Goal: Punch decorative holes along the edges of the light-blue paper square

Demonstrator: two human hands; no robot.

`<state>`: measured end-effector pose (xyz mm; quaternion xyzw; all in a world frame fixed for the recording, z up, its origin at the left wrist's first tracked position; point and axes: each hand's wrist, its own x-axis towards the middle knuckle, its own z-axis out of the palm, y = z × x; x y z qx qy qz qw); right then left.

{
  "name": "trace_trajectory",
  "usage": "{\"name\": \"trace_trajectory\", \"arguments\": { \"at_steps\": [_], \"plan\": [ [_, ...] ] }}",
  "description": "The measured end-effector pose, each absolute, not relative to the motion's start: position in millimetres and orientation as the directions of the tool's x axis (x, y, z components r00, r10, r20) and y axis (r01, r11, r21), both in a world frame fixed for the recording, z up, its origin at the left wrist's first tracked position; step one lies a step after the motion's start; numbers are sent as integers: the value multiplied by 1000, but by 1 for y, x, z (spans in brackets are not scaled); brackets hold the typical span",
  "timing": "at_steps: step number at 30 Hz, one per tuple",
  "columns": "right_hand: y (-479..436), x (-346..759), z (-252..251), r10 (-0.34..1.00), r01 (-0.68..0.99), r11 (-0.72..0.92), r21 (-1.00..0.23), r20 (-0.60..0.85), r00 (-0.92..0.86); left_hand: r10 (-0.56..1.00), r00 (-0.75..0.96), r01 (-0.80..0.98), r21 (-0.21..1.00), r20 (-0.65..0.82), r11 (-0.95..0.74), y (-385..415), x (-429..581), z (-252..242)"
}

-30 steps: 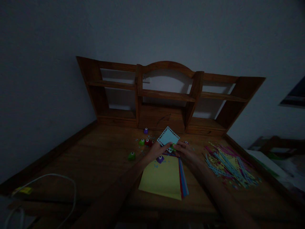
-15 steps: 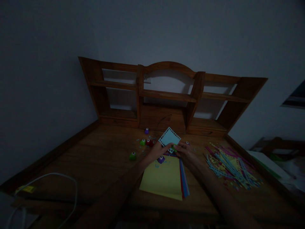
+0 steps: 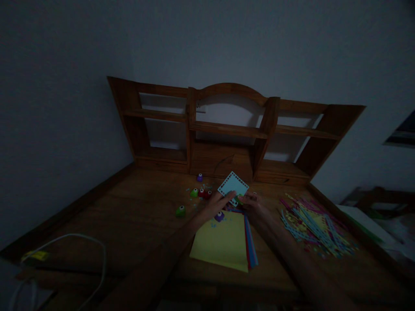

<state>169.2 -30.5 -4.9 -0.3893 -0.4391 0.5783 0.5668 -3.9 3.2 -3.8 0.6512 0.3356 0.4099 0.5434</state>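
Observation:
A light blue square of paper (image 3: 232, 183), turned cornerwise, has small punched holes along its edges. My left hand (image 3: 214, 205) is closed on its lower left side, the thumb lying over the sheet. In my right hand (image 3: 254, 204) is a small green craft punch (image 3: 239, 199) at the paper's lower right edge, partly covered by my fingers. Just below my left hand, a purple punch (image 3: 219, 216) with an eye-like dot sits on a stack of yellow paper (image 3: 220, 246). Red punches (image 3: 201, 193) and a green punch (image 3: 194, 193) stand left of the blue paper.
Another green punch (image 3: 180, 211) and a purple one (image 3: 199, 177) stand on the wooden desk (image 3: 129, 216). Colored paper strips (image 3: 314, 224) are heaped at the right. A wooden shelf unit (image 3: 227, 127) runs along the back. A white cable (image 3: 103, 255) loops at the front left.
The blue paper has shifted slightly right between my hands. My left thumb now reaches farther over it, and my right fingers have moved a little around the green punch.

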Motion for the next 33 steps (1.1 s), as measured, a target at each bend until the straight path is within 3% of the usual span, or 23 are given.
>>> {"name": "trace_trajectory", "arguments": {
  "at_steps": [5,11,15,33],
  "plan": [
    [-33,164,-1,997,-354,29,-935,55,-62,875,434,-50,976,213,-213,0,-7,5],
    [-35,155,-1,983,-356,131,-925,167,-72,793,518,-124,945,322,-303,-11,0,18],
    [-37,154,-1,973,-337,153,-929,202,-114,810,452,-172,927,374,-332,-16,10,13],
    [-39,150,1,984,-348,116,-930,156,-90,821,442,-193,932,361,-306,-14,11,11]
  ]
}}
